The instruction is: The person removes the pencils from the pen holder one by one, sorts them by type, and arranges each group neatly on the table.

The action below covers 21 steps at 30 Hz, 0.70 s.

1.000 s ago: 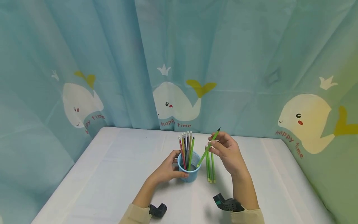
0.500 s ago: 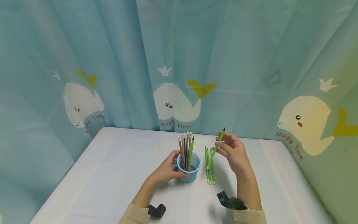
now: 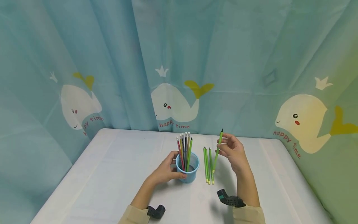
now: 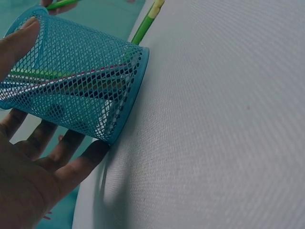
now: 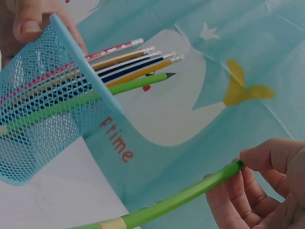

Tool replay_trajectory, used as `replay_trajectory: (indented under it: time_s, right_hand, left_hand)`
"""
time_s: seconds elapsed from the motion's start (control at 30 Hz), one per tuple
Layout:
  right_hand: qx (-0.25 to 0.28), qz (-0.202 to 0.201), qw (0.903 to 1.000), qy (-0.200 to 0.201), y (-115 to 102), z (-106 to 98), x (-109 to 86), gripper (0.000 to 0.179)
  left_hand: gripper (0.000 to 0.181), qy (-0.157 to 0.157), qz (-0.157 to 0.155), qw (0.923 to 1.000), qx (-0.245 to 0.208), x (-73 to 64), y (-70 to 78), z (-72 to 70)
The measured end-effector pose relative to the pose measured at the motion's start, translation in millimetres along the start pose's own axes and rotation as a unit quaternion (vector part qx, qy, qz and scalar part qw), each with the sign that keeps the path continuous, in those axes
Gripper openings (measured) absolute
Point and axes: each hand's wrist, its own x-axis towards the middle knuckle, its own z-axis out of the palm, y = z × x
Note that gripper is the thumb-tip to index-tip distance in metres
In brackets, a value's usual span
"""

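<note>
My left hand [image 3: 165, 170] grips a blue mesh pencil cup [image 3: 188, 178], thumb at the front near the rim and fingers round the far side. Inside the cup lean several pencils with white erasers up, plus one green pencil [image 5: 138, 84] with its dark point up. Between thumb and fingers, my right hand [image 3: 232, 153] pinches another green pencil [image 3: 218, 151]. That pencil is tilted, point up, its pale eraser end low beside the loose pencils. Three green pencils [image 3: 207, 168] lie on the table between cup and right hand, points away from me.
A white-covered table [image 3: 117, 180] lies under both hands. Behind it hangs a blue-green curtain [image 3: 240, 62] with whale prints, close along the table's far edge. Each wrist wears a black band-mounted device [image 3: 230, 199].
My right hand has carried its green pencil rightward, from the cup's rim to the right side of the lying pencils, and the pencil stands steeper. My left hand stays on the cup.
</note>
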Motion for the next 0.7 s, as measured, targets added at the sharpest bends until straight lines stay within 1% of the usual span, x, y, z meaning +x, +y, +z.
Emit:
replay_trajectory:
  time_s: [0.3,0.47,0.7]
  right_hand:
    - [-0.035,0.024,0.9989,0.020,7,-5,1.0,0.049]
    - [-0.038,0.032,0.9986,0.021,11,-8,3.0,0.050]
    - [-0.050,0.058,0.9964,0.034,17,-11,5.4,0.049]
  left_hand:
    - [0.083,0.000,-0.001,1.0000,-0.004,-1.0,1.3,0.9]
    - [0.084,-0.002,0.002,1.0000,-0.004,-0.1,0.6,0.3]
    - [0.084,0.001,0.002,1.0000,-0.002,1.4,-0.5,-0.1]
